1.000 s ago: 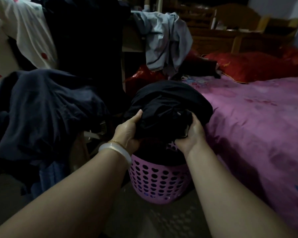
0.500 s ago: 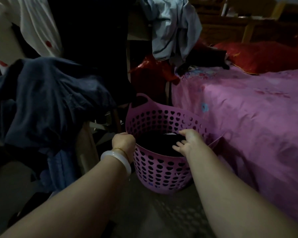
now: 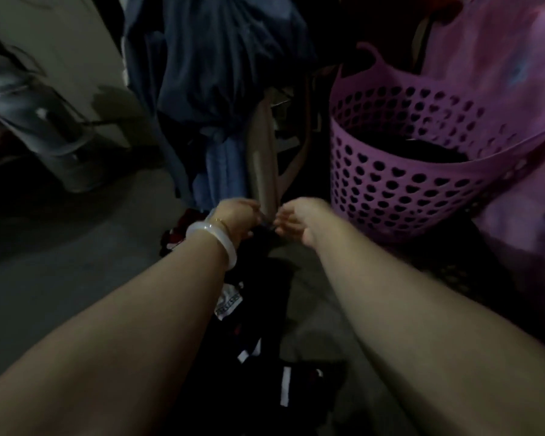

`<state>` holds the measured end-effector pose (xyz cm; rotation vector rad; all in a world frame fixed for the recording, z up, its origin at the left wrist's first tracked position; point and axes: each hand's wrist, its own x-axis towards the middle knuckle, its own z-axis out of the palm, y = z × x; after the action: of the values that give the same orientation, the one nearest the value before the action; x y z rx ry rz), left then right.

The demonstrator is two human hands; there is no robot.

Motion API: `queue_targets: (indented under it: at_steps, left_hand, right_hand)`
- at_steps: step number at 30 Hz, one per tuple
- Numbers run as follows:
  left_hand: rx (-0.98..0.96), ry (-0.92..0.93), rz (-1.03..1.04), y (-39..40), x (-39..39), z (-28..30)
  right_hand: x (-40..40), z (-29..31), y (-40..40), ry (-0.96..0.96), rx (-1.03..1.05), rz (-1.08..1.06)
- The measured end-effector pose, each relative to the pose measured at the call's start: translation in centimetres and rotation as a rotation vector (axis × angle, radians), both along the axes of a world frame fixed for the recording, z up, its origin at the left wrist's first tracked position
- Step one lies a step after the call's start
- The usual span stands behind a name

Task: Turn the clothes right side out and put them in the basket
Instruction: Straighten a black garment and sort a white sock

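Grey thermos flask (image 3: 29, 121) far left on floor, pink bedsheet (image 3: 516, 73) far right, pale wall (image 3: 70, 42) behind.

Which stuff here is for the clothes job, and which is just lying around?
For the job:
purple basket
black clothes in the basket
dark clothes on the floor
left hand, right hand

Just lying around:
blue clothes hanging up
grey flask
pink bedspread

The room is dim and the picture murky, with the lower middle of the frame nearly black. Motion blur smears the right edge. Wide-angle distortion bends both outer edges.
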<state>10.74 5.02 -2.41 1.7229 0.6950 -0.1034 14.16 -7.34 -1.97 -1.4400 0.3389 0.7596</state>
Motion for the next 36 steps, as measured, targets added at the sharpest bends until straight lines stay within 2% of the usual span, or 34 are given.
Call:
queue_targets:
  at_steps: [4, 7, 12, 16, 18, 22, 26, 31, 33, 36]
  left_hand:
    - [0.198, 0.231, -0.188, 3.6, -5.9, -5.6]
    - [0.181, 0.327, -0.282, 5.1, -8.1, -8.2]
    - [0.247, 0.328, -0.240, 7.1, -8.6, -10.5]
    - [0.328, 0.356, -0.304, 7.4, -9.0, -12.0]
    - [0.330, 0.360, -0.327, 7.4, -9.3, -12.7]
    - [0.422, 0.354, -0.444, 7.6, -9.7, -13.0]
    - [0.453, 0.265, -0.365, 7.2, -8.7, -11.7]
    - [0.616, 0.012, -0.181, 4.9, -6.4, -9.0]
    - [0.567, -0.117, -0.178, 3.8, -5.4, -7.6]
    - [0.473, -0.200, -0.144, 2.4, -4.7, -5.7]
  right_hand:
    - [-3.5, -6.4, 2.4, 0.012, -0.251, 0.304]
    - [-5.0, -10.0, 3.3, -0.083, -0.457, 0.511]
    - [-7.9, -13.2, 5.3, -0.118, -0.633, 0.938]
    - [-9.3, -15.0, 6.1, -0.149, -0.724, 1.138]
    - [-9.0, -15.2, 6.1, -0.181, -0.695, 1.080]
    - [-6.6, -12.4, 6.4, -0.282, -0.571, 0.673]
    - [-3.9, -7.1, 5.3, -0.077, -0.266, 0.292]
    - [-2.9, -2.6, 2.4, -0.124, 0.094, 0.090]
    - [-2.5, -0.6, 1.0, -0.167, 0.202, 0.056]
    - [-1.7, 3.0, -1.8, -0.158, 0.382, 0.052]
